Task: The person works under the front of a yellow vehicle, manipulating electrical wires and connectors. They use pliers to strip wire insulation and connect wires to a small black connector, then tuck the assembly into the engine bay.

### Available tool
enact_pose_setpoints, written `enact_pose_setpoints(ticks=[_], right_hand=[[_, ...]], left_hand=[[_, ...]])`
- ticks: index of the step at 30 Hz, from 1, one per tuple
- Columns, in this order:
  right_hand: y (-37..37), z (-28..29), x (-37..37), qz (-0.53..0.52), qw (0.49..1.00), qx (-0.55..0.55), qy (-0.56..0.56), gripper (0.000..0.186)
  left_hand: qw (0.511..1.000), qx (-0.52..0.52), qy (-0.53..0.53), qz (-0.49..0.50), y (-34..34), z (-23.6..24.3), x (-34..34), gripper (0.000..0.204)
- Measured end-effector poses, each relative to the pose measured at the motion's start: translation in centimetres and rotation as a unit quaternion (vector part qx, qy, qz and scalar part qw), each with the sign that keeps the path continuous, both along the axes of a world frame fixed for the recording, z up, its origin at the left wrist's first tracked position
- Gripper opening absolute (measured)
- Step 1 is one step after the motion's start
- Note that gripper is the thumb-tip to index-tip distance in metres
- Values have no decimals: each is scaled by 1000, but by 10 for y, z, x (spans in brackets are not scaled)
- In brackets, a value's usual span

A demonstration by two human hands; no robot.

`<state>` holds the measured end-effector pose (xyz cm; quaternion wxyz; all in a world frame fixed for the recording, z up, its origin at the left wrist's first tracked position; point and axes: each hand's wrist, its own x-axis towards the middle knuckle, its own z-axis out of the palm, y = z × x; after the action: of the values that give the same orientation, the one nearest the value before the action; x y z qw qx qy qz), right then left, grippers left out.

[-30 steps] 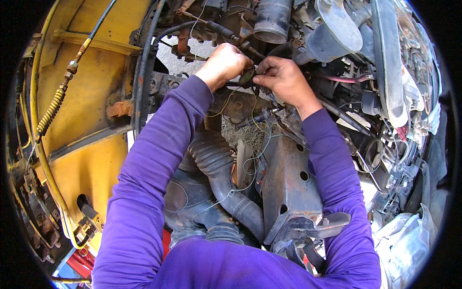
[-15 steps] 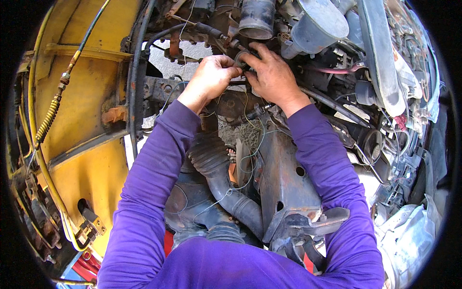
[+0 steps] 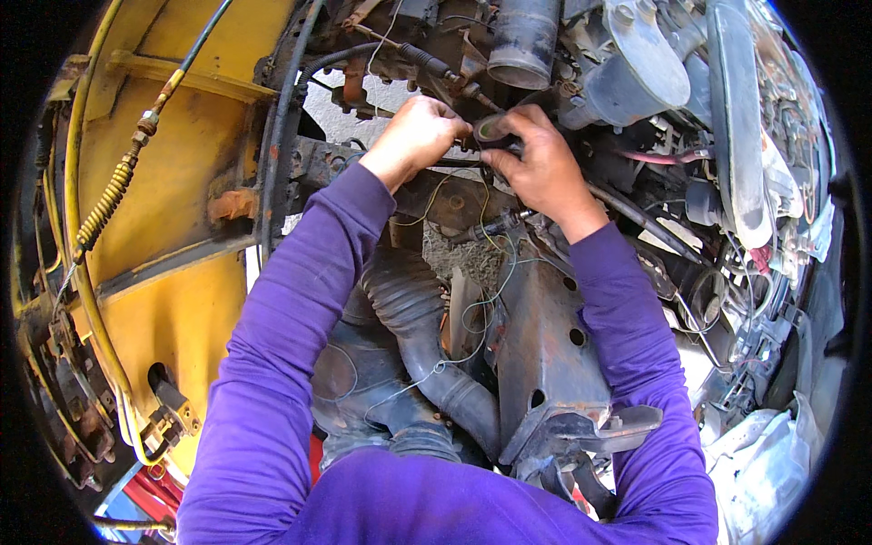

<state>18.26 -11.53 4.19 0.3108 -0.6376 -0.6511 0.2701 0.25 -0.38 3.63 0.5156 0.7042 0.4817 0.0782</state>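
Observation:
My left hand (image 3: 420, 134) is closed in a pinch near the top middle, its thumb and fingers pressed together. What lies between those fingertips is too small to make out. Just to its right, my right hand (image 3: 538, 162) grips a small dark ring that looks like a roll of tape (image 3: 490, 130), with a pale greenish inside. The two hands almost meet, above a dark cable (image 3: 461, 163) that runs crosswise. Below them dangles a thin yellow wire (image 3: 488, 213), and a pale greenish wire (image 3: 490, 300) loops down over the engine parts.
Yellow metal panels (image 3: 182, 145) with a spring-wrapped cable (image 3: 107, 204) stand on the left. A ribbed black hose (image 3: 409, 295) and a rusty metal bracket (image 3: 545, 336) lie below my hands. A grey funnel-shaped part (image 3: 631, 82) and tangled wiring (image 3: 772, 291) are on the right.
The view has shifted slightly, so the surroundings sit further right. My right hand has drawn back a little from the left, and the dark ring shows more plainly in it.

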Motion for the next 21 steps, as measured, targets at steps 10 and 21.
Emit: enact_pose_setpoints(ticks=[10,21], right_hand=[[4,-5,-6,-45,996,-42,-63,61],[5,-14,0,-1,983,69,-169,39]], left_hand=[[991,90,0,-98,0,22,19,26],[990,130,17,-55,-17,17,6,31]])
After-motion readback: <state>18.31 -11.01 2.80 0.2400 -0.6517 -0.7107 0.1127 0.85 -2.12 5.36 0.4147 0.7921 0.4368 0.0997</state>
